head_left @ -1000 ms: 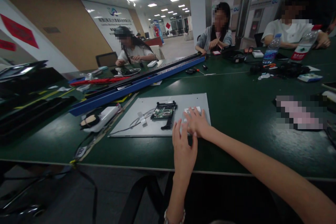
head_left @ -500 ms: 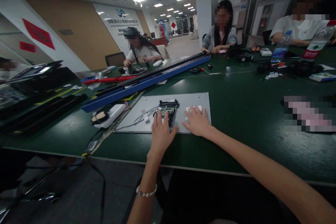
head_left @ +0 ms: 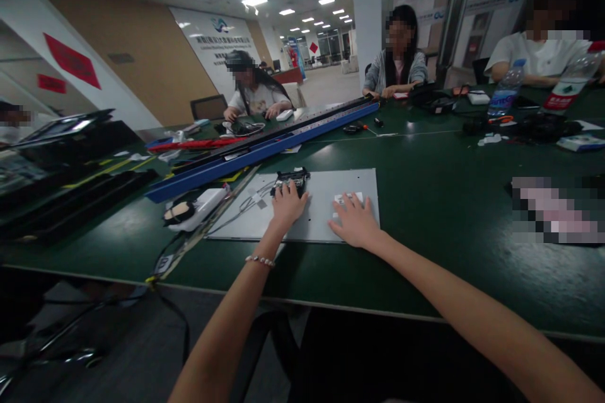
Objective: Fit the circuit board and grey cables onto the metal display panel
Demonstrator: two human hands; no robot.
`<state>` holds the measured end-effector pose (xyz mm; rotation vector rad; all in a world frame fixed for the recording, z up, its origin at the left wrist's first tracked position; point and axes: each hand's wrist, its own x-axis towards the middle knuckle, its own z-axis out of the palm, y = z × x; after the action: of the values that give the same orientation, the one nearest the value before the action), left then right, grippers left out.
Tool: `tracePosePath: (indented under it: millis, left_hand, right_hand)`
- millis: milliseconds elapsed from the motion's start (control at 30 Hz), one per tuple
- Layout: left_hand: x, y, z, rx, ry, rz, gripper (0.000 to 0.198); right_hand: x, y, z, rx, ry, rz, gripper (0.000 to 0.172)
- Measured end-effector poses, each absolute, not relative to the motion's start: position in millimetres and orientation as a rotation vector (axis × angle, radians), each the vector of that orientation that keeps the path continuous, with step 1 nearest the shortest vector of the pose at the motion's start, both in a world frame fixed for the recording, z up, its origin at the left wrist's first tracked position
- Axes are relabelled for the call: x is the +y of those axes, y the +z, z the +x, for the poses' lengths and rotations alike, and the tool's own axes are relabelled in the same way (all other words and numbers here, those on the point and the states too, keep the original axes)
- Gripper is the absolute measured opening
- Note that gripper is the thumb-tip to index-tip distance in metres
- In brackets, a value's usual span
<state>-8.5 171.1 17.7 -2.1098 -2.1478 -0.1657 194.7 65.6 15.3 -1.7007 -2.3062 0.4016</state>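
Left hand [head_left: 287, 204] forward, loosely over circuit board [head_left: 293, 175]

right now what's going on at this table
A person leans over the green table with both bare hands on a grey metal panel. The left hand lies on a small circuit board with white wires trailing off it; whether it grips is unclear. The right hand is spread flat on the panel, fingers over a small white part. A long blue rail lies beyond.
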Motion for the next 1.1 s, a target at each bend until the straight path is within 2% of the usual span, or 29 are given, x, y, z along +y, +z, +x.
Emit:
tracePosePath:
  millis: [333, 567, 833, 1100]
  left_hand:
    - [160.7, 36.9, -30.3, -2.059, -0.369, -2.047, 0.075]
    - [161.4, 51.5, -79.1, -2.084, -0.131, -1.823, 0.062]
    - [178.6, 67.1, -108.6, -2.218, 0.170, -1.866, 0.038]
    - [204.8, 102.7, -88.5, -2.051, -0.215, -1.898, 0.044]
  right_hand:
    - [64.8, 16.5, 195.4, -2.305, 0.401, -1.673, 0.069]
    - [65.3, 11.6, 195.6, -2.302, 0.384, -1.675, 0.069]
    - [62.9, 15.7, 194.4, -2.302, 0.376, -1.703, 0.068]
    - [63.9, 16.8, 195.5, -2.309, 0.389, -1.697, 0.068]
